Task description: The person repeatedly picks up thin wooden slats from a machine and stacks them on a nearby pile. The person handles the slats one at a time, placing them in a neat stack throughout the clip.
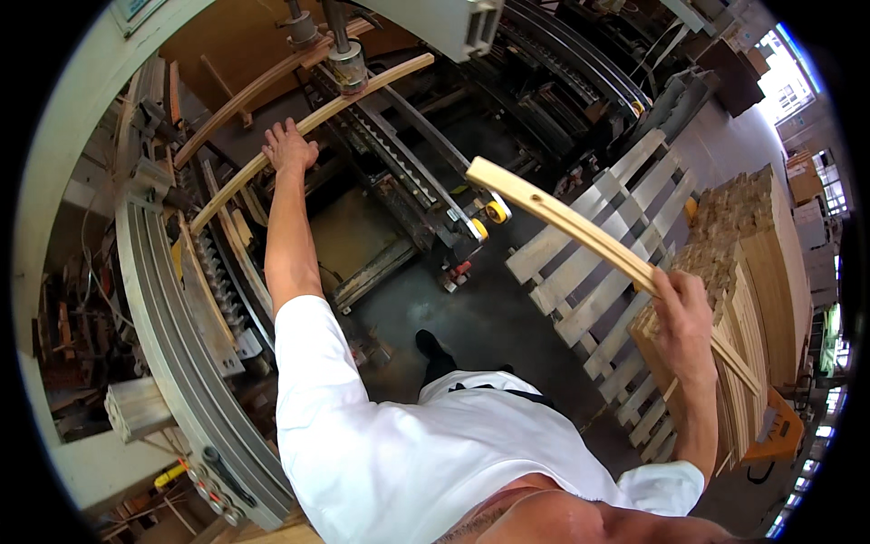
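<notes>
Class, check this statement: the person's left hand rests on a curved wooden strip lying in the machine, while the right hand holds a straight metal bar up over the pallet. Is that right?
Not quite. The right hand holds a curved wooden strip, not a straight metal bar, as the head view shows. The rest stands: the left hand rests on a curved wooden strip in the machine, and the held strip is up over the pallet.

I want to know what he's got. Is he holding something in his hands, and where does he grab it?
The right hand grips a curved wooden slat near its lower end. The left hand rests on another curved slat lying in the machine, about midway along it.
</notes>
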A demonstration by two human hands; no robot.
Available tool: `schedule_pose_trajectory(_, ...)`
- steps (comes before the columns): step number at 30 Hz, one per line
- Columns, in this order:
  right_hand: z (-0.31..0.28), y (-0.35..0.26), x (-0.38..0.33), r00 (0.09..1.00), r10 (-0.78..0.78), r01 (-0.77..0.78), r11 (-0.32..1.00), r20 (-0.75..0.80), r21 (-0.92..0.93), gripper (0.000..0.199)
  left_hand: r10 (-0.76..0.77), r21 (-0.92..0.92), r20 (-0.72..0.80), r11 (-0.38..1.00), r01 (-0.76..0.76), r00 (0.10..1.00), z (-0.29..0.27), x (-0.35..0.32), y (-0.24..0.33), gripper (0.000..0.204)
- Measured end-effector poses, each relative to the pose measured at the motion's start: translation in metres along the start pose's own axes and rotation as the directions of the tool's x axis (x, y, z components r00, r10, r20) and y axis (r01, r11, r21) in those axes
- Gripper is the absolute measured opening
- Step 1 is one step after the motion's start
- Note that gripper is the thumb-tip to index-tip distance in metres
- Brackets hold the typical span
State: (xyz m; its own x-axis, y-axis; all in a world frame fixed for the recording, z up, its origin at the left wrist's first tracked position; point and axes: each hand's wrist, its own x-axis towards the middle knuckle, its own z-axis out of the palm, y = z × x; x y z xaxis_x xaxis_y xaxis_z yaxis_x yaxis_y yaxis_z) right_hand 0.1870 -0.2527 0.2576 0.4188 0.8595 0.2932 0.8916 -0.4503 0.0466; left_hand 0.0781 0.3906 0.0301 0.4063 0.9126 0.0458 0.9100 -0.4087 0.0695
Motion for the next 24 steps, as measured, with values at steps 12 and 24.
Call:
schedule_pose_trajectory(12, 0.145, -0.061, 0.212, 0.921, -0.370, 0.336, 0.911, 0.117, 0.241, 0.041, 0.283, -0.361, -0.007, 0.894, -0.267, 0.959, 0.002, -0.181, 0.018, 0.038)
schedule_pose_trajectory(24, 0.329, -0.280, 0.408, 0.646, -0.762, 0.712, 0.579, -0.046, 0.398, 0.042, 0.392, -0.558, 0.284, 0.809, -0.181, 0.875, -0.031, -0.362, 0.039, 0.026)
